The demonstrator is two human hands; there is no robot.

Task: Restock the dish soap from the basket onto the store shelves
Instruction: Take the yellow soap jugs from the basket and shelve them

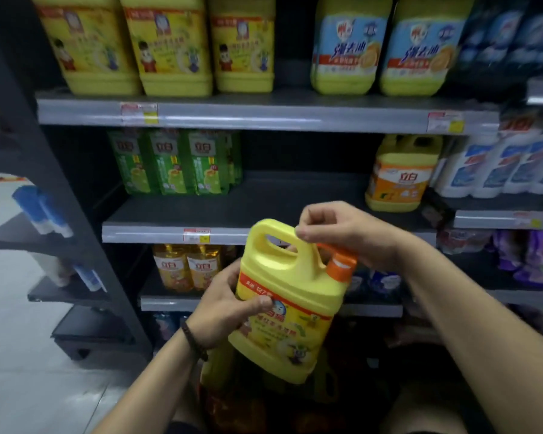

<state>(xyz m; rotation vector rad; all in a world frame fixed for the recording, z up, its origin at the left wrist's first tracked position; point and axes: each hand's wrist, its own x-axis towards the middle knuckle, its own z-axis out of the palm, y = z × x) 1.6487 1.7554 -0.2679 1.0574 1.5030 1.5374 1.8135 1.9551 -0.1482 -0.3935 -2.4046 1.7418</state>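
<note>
Head view showed me holding one yellow jug (pixel 287 311) in both hands, up in front of the shelves. My right hand (pixel 342 233) was clenched around the handle at the top, fingers (pixel 308 234) hooked through the loop, with the orange cap (pixel 342 266) just below the knuckles. My left hand (pixel 229 305) was clasped against the jug's side, thumb pressed flat on the label, steadying it. The jug hung tilted, its base toward me and clear of any shelf.

Beyond my fingertips lay the middle shelf (pixel 264 211), bare across its centre between green bottles (pixel 173 164) to the left and a single orange-labelled jug (pixel 398 177) to the right. Matching yellow jugs (pixel 166 45) stood in a row on the shelf above, with a gap beside them.

Below my wrists the basket (pixel 232 405) was dark and blurred; I made out more yellow shapes in it, so I judged several jugs remained. This one was lifted but not placed, and I could not tell which shelf it was bound for.
</note>
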